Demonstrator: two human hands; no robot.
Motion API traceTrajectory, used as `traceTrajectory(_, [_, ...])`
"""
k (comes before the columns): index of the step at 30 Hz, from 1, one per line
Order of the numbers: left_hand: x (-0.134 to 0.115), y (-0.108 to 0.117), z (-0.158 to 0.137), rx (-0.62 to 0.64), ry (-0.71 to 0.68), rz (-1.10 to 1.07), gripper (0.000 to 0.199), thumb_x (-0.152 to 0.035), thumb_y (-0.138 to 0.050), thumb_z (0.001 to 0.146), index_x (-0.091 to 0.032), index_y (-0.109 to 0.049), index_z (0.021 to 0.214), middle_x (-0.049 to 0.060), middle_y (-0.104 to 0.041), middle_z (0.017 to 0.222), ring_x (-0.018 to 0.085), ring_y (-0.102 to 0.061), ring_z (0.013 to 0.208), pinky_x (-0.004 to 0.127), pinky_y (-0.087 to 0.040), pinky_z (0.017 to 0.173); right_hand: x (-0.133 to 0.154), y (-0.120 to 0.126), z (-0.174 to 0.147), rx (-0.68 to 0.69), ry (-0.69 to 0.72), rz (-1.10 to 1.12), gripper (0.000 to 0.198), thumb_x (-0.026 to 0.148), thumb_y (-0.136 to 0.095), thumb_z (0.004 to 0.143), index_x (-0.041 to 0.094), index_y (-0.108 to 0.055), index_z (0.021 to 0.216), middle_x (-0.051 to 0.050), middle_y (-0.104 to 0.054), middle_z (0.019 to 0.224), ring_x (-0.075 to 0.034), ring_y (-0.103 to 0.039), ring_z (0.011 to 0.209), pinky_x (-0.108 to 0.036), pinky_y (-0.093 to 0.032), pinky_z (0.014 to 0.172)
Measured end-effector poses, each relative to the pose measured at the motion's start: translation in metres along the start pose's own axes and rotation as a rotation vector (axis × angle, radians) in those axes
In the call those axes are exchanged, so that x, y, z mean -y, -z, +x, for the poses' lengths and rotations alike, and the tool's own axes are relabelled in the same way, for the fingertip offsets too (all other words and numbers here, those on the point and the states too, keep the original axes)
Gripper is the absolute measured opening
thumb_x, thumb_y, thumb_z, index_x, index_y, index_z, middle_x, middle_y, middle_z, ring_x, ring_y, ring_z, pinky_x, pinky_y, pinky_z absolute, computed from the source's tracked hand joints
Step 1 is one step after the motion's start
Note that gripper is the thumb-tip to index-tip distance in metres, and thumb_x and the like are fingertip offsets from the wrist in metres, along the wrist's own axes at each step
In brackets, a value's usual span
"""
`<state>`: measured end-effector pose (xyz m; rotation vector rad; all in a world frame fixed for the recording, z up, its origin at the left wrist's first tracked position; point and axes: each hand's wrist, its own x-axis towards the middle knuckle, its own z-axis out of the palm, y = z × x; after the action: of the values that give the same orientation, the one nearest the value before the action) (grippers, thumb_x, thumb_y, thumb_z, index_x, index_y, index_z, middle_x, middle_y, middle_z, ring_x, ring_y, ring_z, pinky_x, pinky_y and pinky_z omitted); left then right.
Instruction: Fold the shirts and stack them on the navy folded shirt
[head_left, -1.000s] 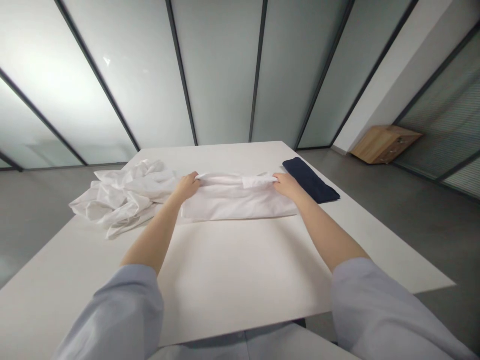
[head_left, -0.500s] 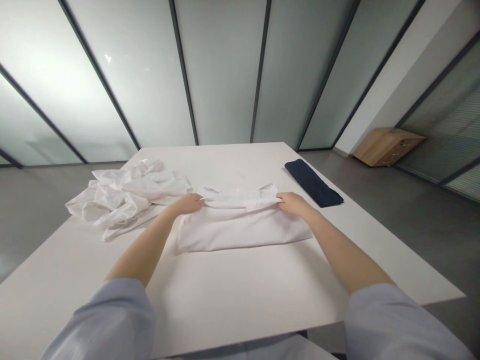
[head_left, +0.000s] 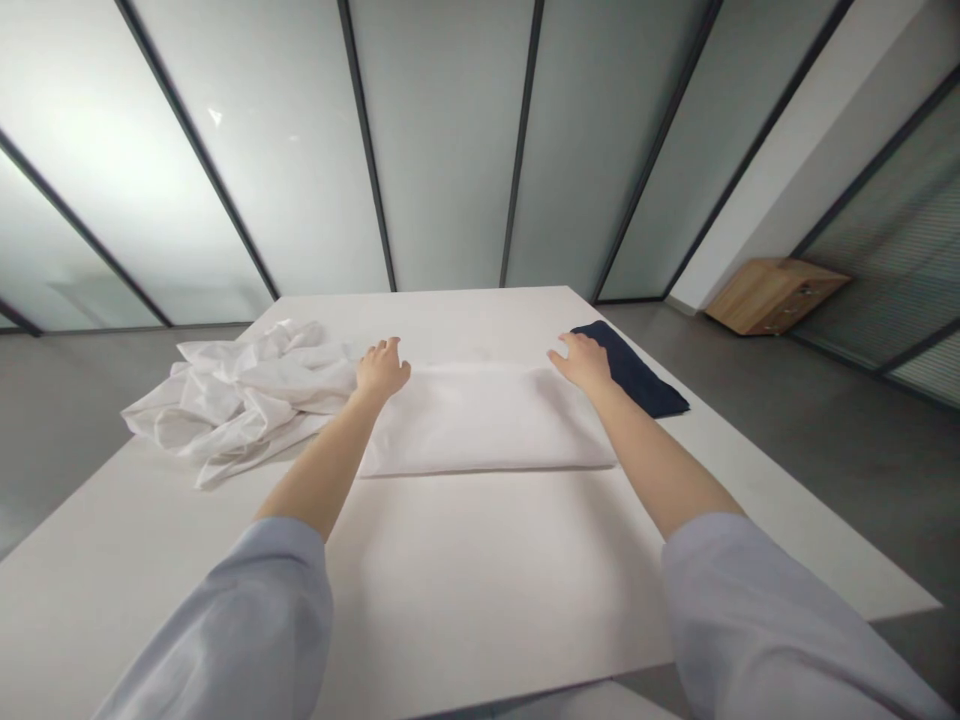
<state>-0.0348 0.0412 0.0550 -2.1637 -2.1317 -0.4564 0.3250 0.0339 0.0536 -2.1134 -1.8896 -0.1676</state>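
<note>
A folded white cloth [head_left: 491, 420] lies flat as a smooth rectangle in the middle of the table; whether it is a garment cannot be made out. Over its far left corner is my left hand [head_left: 382, 368], fingers apart and holding nothing. My right hand [head_left: 583, 360] hovers by the far right corner, also open, with its thumb pointing inward. Part of a folded dark navy cloth [head_left: 637, 375] shows behind and to the right of my right hand. Left of my left hand is a crumpled heap of white fabric [head_left: 247, 390].
The white table [head_left: 495, 560] has its right edge beyond the navy cloth. Frosted glass panels [head_left: 450, 150] with dark frames stand behind it. A wooden cabinet [head_left: 772, 295] sits on the floor at the far right.
Both hands have let go of the white cloth's upper edge and risen away from it. The lifted part now lies down flat, and the collar-like folds at the back no longer show.
</note>
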Motion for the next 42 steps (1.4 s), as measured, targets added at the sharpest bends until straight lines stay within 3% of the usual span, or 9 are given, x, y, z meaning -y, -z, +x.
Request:
traceTrajectory(5, [-0.008,-0.024,-0.038,0.256,-0.138,0.029,0.055,-0.048,-0.039,0.089,-0.018,-0.044,0.135,0.014,-0.053,0.135,0.030,-0.049,0.124,0.044,-0.039,0.100,0.012,-0.018,-0.032,0.135,0.079,0.016,0.049,0.041,-0.043,0.091,0.017,-0.051,0.132,-0.016,-0.052,0.135,-0.031,-0.048,0.121,-0.043,-0.037,0.099])
traceTrajectory(9, [-0.007,-0.047,-0.065,0.406,-0.091,0.070,0.069,-0.062,-0.029,0.089,-0.020,-0.037,0.143,0.017,-0.033,0.152,0.037,-0.030,0.138,0.057,-0.032,0.104,0.027,-0.040,-0.070,0.358,0.124,-0.010,0.063,0.059,-0.036,0.091,0.022,-0.039,0.143,-0.016,-0.038,0.148,-0.036,-0.034,0.134,-0.055,-0.029,0.105])
traceTrajectory(12, [-0.001,-0.061,-0.072,0.370,-0.064,0.101,0.073,-0.064,-0.025,0.089,-0.022,-0.029,0.148,0.015,-0.019,0.158,0.038,-0.017,0.143,0.063,-0.022,0.107,0.034,-0.057,-0.087,0.419,0.108,-0.030,0.070,0.065,-0.028,0.091,0.023,-0.033,0.147,-0.017,-0.025,0.155,-0.040,-0.021,0.140,-0.063,-0.021,0.106])
traceTrajectory(16, [0.004,-0.071,-0.060,0.328,-0.085,0.102,0.074,-0.064,-0.024,0.089,-0.022,-0.029,0.149,0.015,-0.020,0.157,0.037,-0.017,0.143,0.061,-0.023,0.107,0.038,-0.068,-0.081,0.412,0.094,-0.039,0.072,0.066,-0.026,0.091,0.023,-0.029,0.149,-0.016,-0.019,0.157,-0.039,-0.014,0.142,-0.063,-0.016,0.107])
traceTrajectory(20, [-0.001,-0.069,-0.037,0.205,-0.118,0.098,0.069,-0.061,-0.031,0.088,-0.018,-0.042,0.141,0.016,-0.037,0.149,0.034,-0.033,0.136,0.051,-0.030,0.106,0.045,-0.069,-0.056,0.368,0.105,-0.041,0.067,0.062,-0.029,0.092,0.020,-0.038,0.144,-0.017,-0.028,0.154,-0.039,-0.022,0.139,-0.062,-0.022,0.105])
traceTrajectory(24, [-0.010,-0.058,-0.032,0.039,-0.125,0.105,0.051,-0.048,-0.041,0.088,-0.017,-0.054,0.127,0.014,-0.054,0.133,0.030,-0.045,0.125,0.043,-0.033,0.104,0.048,-0.066,-0.041,0.207,0.144,-0.050,0.054,0.053,-0.038,0.092,0.015,-0.054,0.128,-0.018,-0.049,0.138,-0.033,-0.039,0.129,-0.051,-0.029,0.104])
traceTrajectory(29, [0.000,-0.050,-0.062,0.151,-0.025,0.074,0.060,-0.054,-0.040,0.087,-0.018,-0.047,0.135,0.014,-0.048,0.141,0.032,-0.043,0.127,0.044,-0.036,0.101,0.027,-0.059,-0.053,0.068,0.101,-0.041,0.048,0.038,-0.043,0.090,0.015,-0.049,0.132,-0.015,-0.053,0.133,-0.028,-0.045,0.124,-0.044,-0.029,0.104])
traceTrajectory(35, [0.019,-0.064,-0.069,0.250,-0.035,0.111,0.070,-0.060,-0.029,0.090,-0.017,-0.034,0.146,0.017,-0.028,0.154,0.034,-0.027,0.141,0.050,-0.026,0.109,0.007,-0.062,-0.071,0.251,-0.031,-0.070,0.059,0.055,-0.035,0.092,0.017,-0.044,0.136,-0.019,-0.046,0.138,-0.036,-0.042,0.126,-0.053,-0.031,0.100])
traceTrajectory(42, [0.014,-0.063,-0.051,0.082,0.020,0.037,0.060,-0.051,-0.040,0.088,-0.017,-0.043,0.137,0.016,-0.043,0.145,0.030,-0.040,0.132,0.043,-0.037,0.103,0.009,-0.063,-0.059,0.101,-0.023,-0.005,0.044,0.042,-0.038,0.093,0.018,-0.053,0.126,-0.015,-0.053,0.131,-0.029,-0.047,0.120,-0.041,-0.035,0.098])
